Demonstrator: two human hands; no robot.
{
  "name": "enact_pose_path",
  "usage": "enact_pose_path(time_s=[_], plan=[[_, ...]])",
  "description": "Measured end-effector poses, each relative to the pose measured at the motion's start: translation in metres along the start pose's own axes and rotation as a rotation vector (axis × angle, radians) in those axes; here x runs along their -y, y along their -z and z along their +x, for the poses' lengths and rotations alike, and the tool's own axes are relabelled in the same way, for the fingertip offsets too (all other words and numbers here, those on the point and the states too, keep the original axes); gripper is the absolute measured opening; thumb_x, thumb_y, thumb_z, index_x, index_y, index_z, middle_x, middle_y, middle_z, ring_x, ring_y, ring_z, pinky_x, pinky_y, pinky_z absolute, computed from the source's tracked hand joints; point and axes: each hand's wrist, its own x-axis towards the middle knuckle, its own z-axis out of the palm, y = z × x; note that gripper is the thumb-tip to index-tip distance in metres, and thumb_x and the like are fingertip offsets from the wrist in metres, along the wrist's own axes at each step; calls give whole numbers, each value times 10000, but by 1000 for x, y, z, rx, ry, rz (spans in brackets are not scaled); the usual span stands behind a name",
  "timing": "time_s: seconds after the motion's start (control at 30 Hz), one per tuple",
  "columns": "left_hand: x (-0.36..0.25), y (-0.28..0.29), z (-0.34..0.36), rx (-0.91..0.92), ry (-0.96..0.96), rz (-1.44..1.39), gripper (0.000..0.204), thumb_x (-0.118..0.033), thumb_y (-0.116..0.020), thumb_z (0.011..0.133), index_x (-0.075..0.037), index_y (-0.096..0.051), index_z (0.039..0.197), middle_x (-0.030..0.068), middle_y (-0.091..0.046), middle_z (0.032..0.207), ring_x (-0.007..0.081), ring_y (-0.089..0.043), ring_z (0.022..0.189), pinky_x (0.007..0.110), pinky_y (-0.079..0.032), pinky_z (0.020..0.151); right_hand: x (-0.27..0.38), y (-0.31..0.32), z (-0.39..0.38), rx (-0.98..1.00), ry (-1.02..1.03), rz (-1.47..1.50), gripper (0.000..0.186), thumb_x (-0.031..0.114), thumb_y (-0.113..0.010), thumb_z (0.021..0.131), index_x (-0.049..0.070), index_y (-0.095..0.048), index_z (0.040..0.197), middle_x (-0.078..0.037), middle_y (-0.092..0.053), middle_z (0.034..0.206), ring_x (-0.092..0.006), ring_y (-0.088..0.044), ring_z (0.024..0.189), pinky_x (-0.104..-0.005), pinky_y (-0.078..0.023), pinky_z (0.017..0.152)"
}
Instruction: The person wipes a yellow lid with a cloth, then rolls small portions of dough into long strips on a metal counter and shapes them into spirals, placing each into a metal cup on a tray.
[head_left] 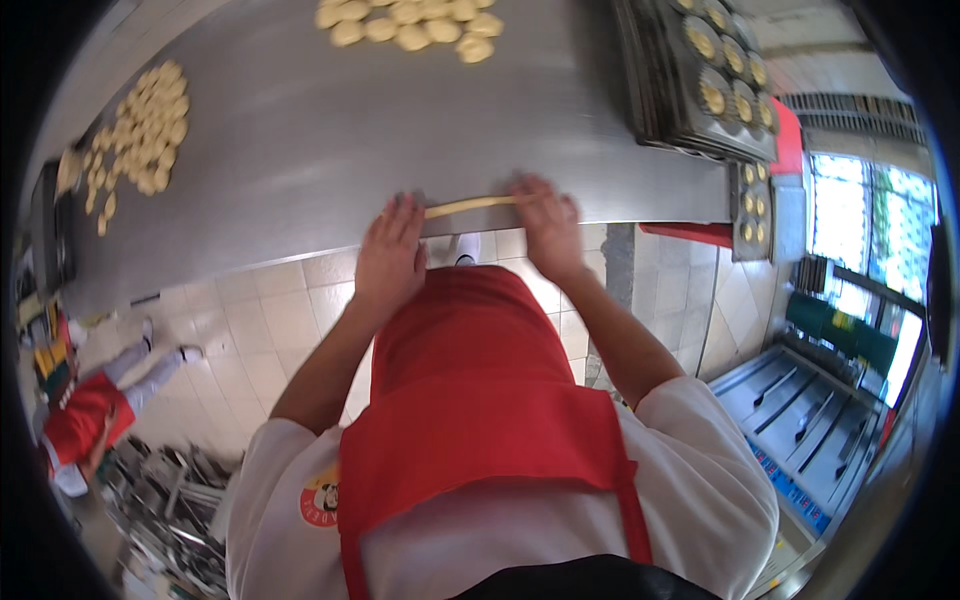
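A thin rope of pale dough (470, 206) lies on the steel table (330, 150) close to its front edge. My left hand (396, 248) rests flat over the rope's left end, fingers stretched forward. Over the right end lies my right hand (546, 222), its fingers also extended and slightly blurred. Only the middle stretch of the rope shows between the hands; both ends are hidden under them.
Small dough pieces (408, 22) lie at the table's far side, and another heap of pieces (148, 130) at the left. Stacked baking trays with filled moulds (728, 85) stand at the right. A person in a red apron (85, 415) is at the lower left.
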Motion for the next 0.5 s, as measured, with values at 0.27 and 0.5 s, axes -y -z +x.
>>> enact_pose_path(time_s=[0.27, 0.5], plan=[[40, 6, 3, 86, 566, -1338, 310, -95, -806, 926, -5, -705, 1205, 107, -790, 1009, 202, -741, 816, 340, -591, 727, 62, 108, -8, 406, -80, 506, 171, -4, -754, 933, 85, -757, 1079, -93, -769, 1042, -285, -751, 988, -399, -590, 815], [-15, 42, 16, 284, -179, -1535, 225, 43, -791, 910, -63, -604, 977, 35, -750, 932, 118, -709, 867, 283, -572, 794, 154, 260, 86, -118, 332, 156, 172, -23, -771, 922, 35, -783, 1084, -104, -786, 1057, -252, -768, 893, -339, -609, 768]])
